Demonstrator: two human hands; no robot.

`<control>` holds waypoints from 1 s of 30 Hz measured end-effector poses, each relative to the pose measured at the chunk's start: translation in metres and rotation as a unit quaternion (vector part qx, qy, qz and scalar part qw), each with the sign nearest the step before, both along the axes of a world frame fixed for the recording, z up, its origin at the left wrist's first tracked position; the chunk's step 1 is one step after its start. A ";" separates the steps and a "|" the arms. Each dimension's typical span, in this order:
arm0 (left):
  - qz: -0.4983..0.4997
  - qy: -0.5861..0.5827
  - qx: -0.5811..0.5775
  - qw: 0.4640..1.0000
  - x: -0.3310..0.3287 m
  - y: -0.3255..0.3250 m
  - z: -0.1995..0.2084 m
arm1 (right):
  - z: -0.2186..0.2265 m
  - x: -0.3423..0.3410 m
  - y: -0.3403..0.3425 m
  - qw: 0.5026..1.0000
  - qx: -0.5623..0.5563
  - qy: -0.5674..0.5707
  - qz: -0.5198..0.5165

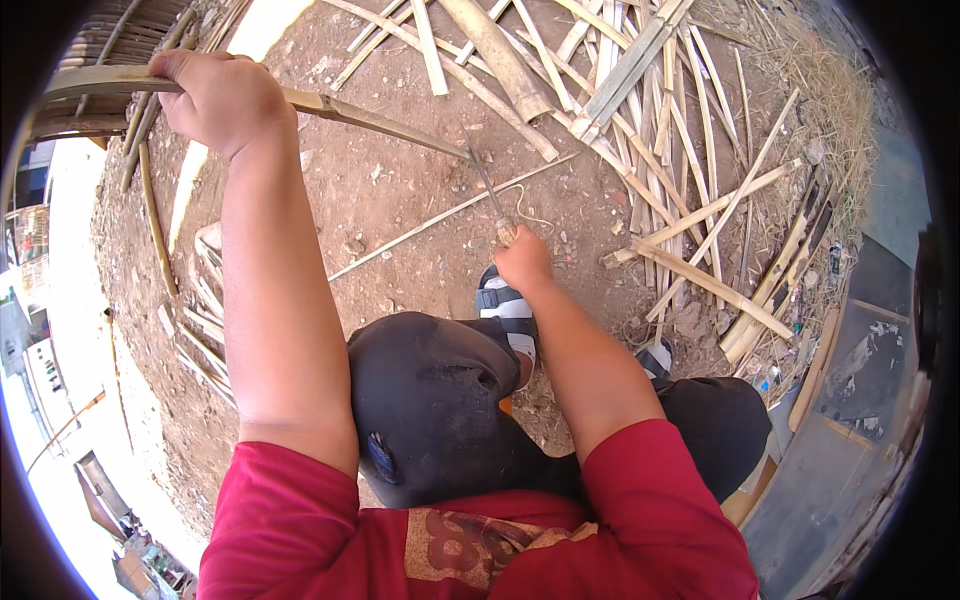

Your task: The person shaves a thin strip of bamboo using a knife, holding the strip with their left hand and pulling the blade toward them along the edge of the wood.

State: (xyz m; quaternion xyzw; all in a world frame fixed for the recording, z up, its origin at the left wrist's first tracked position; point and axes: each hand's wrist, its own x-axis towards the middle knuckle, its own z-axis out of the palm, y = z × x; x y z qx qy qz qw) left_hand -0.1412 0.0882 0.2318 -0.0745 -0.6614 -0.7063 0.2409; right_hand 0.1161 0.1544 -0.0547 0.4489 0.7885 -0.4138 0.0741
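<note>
My left hand is raised at the upper left, its fingers wrapped round a long split bamboo strip. The strip slopes down to the right, and its lower end meets the blade of a knife. That knife has a narrow dark blade and a pale handle, and my right hand is closed round the handle above my sandalled foot. Whether the blade has entered the strip's end or only touches it, I cannot tell. A thin bamboo sliver lies on the dirt beneath the blade.
Many bamboo strips lie heaped at the upper right, with a thick bamboo piece beside them. Several pale split pieces rest left of my knee. Dry straw and a grey panel line the right side.
</note>
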 end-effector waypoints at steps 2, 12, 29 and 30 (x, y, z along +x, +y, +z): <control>-0.008 0.000 -0.010 1.000 -0.006 -0.003 -0.003 | 0.005 0.000 0.000 0.998 -0.027 0.054 -0.031; -0.019 0.008 0.014 1.000 -0.008 -0.007 -0.003 | 0.043 -0.023 0.003 0.993 0.043 0.101 -0.045; -0.003 0.020 0.012 1.000 -0.005 -0.004 -0.004 | 0.088 -0.037 0.017 0.972 0.010 0.215 -0.092; -0.001 0.020 0.014 1.000 -0.007 -0.006 -0.005 | 0.062 -0.023 0.006 0.985 0.034 0.156 -0.063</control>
